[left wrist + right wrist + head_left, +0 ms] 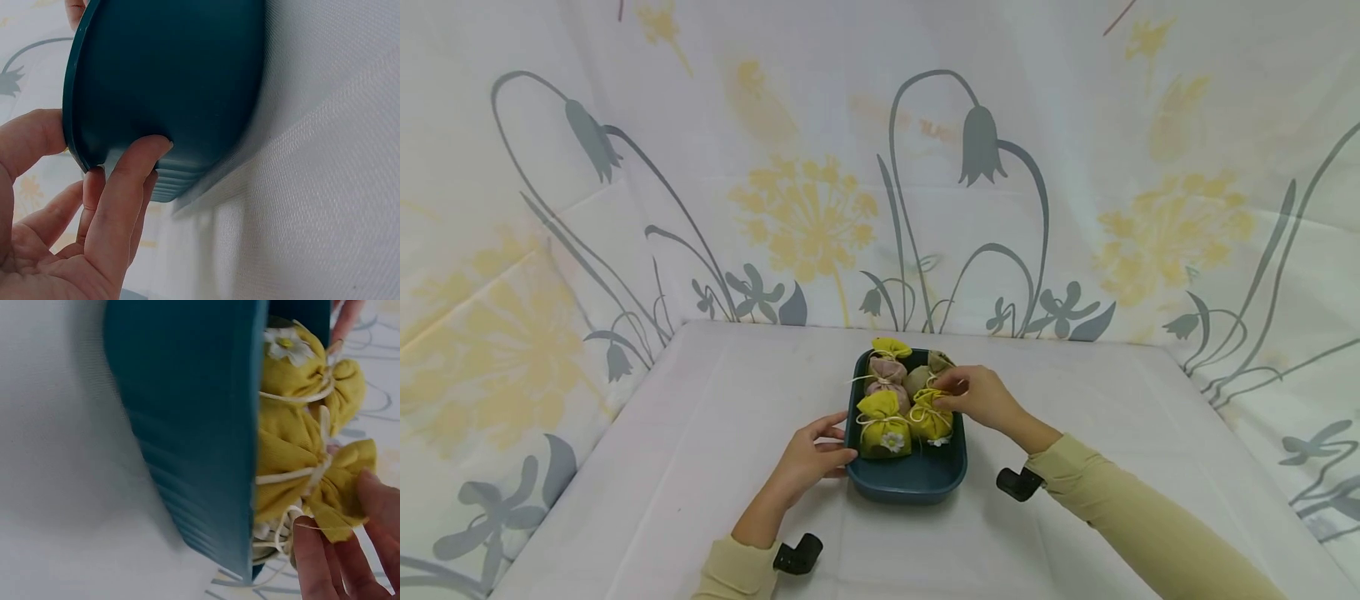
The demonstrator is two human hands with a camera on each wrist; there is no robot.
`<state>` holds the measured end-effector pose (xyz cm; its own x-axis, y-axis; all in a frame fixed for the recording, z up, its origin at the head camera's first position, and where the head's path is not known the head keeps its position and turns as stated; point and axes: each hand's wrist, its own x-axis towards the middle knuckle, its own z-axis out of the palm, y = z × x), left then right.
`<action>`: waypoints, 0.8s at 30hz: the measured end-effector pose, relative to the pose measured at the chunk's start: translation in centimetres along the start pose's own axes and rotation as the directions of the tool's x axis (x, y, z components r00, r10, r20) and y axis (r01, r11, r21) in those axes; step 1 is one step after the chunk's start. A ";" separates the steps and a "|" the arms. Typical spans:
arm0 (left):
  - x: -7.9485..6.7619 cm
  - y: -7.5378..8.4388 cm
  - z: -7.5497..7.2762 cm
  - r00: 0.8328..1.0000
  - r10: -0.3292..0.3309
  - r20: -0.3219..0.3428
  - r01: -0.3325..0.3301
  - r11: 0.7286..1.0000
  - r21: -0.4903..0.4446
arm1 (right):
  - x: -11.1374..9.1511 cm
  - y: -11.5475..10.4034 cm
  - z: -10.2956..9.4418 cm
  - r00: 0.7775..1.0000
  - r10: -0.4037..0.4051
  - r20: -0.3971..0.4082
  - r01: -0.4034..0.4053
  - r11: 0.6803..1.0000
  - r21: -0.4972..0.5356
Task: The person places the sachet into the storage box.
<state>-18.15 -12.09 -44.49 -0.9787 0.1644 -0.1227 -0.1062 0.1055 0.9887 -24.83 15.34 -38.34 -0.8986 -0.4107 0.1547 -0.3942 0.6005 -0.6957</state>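
Observation:
A dark teal plastic bin (pixel 910 487) stands on the table with several small drawstring sachets in it. My left hand (pixel 814 454) holds the bin's left side, thumb at the rim and fingers against the outer wall (pixel 187 81). My right hand (pixel 973 396) pinches the gathered top of a yellow sachet (pixel 290 465) at the bin's right side. Left of it lies another yellow sachet (pixel 880 433) with a white daisy. Behind these sit a pinkish sachet (pixel 887 372), an olive-beige sachet (pixel 917 379) and a yellow one (pixel 891 346) at the far end.
The bin's near end shows bare floor. A white cloth (pixel 715 417) covers the table, and a flower-printed curtain (pixel 820 167) rises behind and at both sides. A black wrist camera (pixel 799 554) is strapped to the left sleeve, and another (pixel 1019 483) to the right.

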 end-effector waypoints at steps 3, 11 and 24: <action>0.0 -0.1 0.0 1.000 0.004 -0.004 -0.004 1.000 -0.001 | -0.3 0.0 -0.4 1.000 0.014 -0.007 -0.014 0.999 0.042; 0.1 -0.3 -0.2 1.000 -0.003 0.006 0.003 1.000 0.006 | -1.6 0.9 -0.1 0.991 0.085 -0.107 -0.072 0.989 0.127; -0.2 -0.4 -0.4 0.991 0.071 -0.117 -0.049 0.982 0.182 | -4.1 3.3 0.7 0.936 0.232 -0.264 -0.167 0.955 0.247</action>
<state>-17.99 -12.57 -44.87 -0.9976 0.0554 -0.0415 -0.0248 0.2740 0.9614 -22.31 18.51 -41.71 -0.9836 -0.0637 0.1690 -0.1789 0.4721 -0.8632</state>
